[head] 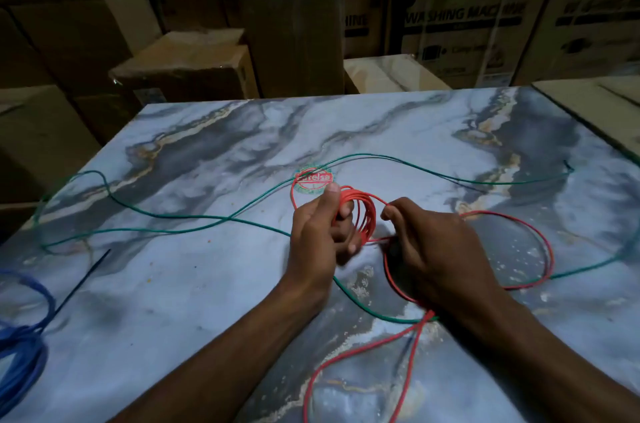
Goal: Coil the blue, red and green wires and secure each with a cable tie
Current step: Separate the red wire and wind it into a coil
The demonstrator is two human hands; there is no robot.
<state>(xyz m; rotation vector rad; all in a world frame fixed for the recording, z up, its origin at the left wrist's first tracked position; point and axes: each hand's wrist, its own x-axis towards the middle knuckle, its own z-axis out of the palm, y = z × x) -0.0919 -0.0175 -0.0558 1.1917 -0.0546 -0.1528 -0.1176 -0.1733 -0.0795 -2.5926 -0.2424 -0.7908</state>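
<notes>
My left hand (pixel 318 235) grips a small coil of red wire (pixel 360 211) looped around its fingers, above the middle of the marble-patterned table (pixel 207 284). Just to the right, my right hand (pixel 436 249) pinches the loose run of the same red wire, which trails in big loops to the right and toward the near edge. The green wire (pixel 166 216) lies uncoiled across the table, passing under both hands. A blue wire coil (pixel 20 353) rests at the left edge, with a dark cable tie (pixel 83 280) sticking out of it.
A round red and green sticker (pixel 313 177) marks the tabletop just behind my left hand. Cardboard boxes (pixel 291 35) stand stacked behind the table and along both sides, some printed as washing machine cartons.
</notes>
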